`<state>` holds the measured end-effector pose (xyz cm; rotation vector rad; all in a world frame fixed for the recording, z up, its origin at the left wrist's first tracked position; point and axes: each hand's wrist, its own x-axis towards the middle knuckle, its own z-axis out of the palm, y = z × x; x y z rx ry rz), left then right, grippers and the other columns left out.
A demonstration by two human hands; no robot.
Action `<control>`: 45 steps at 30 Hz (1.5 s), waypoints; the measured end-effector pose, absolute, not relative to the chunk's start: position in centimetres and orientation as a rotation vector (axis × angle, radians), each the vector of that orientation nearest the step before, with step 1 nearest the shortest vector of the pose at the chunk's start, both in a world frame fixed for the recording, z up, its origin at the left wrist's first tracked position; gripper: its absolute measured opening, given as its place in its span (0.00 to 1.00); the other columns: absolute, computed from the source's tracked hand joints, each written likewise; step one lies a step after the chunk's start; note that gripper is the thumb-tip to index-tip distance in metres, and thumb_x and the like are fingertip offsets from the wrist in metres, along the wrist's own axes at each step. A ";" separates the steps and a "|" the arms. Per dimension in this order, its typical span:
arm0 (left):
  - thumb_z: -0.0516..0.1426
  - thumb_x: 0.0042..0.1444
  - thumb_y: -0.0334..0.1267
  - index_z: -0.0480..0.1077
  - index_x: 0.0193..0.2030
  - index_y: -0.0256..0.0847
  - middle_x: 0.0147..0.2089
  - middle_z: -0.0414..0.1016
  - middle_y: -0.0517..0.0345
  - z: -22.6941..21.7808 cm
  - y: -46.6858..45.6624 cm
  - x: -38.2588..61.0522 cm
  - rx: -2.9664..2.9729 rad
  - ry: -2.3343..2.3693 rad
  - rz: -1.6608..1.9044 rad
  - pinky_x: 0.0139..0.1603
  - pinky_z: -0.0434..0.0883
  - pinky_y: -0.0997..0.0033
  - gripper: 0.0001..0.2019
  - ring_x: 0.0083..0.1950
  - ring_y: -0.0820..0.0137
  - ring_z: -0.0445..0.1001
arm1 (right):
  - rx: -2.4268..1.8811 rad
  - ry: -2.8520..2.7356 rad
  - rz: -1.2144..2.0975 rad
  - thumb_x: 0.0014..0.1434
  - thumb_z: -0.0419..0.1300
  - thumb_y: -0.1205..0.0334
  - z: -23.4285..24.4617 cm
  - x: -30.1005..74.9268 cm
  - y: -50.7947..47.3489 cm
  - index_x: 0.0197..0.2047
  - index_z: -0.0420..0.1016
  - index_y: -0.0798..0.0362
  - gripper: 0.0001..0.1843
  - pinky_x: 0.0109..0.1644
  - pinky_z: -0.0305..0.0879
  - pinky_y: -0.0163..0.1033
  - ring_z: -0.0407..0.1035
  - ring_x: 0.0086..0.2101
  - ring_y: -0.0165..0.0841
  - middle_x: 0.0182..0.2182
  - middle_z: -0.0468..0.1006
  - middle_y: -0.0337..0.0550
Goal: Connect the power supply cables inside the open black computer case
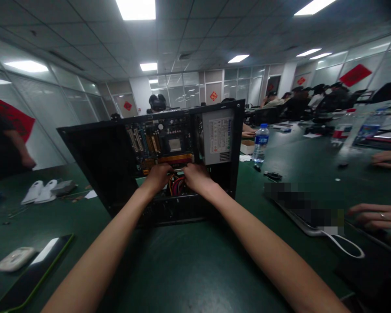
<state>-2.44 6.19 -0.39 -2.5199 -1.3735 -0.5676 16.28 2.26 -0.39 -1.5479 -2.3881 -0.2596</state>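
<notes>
An open black computer case [94,165] stands tilted on the green table in front of me. Inside it sit a motherboard [161,150] with a pale square processor [175,144] and a silver power supply [217,137] at the upper right. My left hand [159,177] and my right hand [197,177] reach into the case, side by side at the lower edge of the board, near the orange memory slots [179,159]. Both have fingers curled and pinched; a thin pale edge shows between them, too small to name. Coloured cables [177,186] hang just below my fingers.
At left lie a phone [35,271], a white rounded case [15,259] and white gloves [39,191]. To the right are a water bottle [261,143], a small box [247,147] and a grey-edged device with a strap [299,213]. Another person's hands [378,217] rest at far right.
</notes>
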 end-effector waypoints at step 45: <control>0.59 0.62 0.37 0.82 0.44 0.43 0.44 0.85 0.47 -0.7 6.6 -2.3 -2.445 -1.477 -0.470 0.49 0.72 0.68 0.10 0.49 0.60 0.82 | -1.136 -2.625 -0.536 0.69 0.50 0.72 -0.6 16.8 5.6 0.51 0.72 0.61 0.13 0.55 0.64 0.41 0.66 0.52 0.40 0.51 0.73 0.56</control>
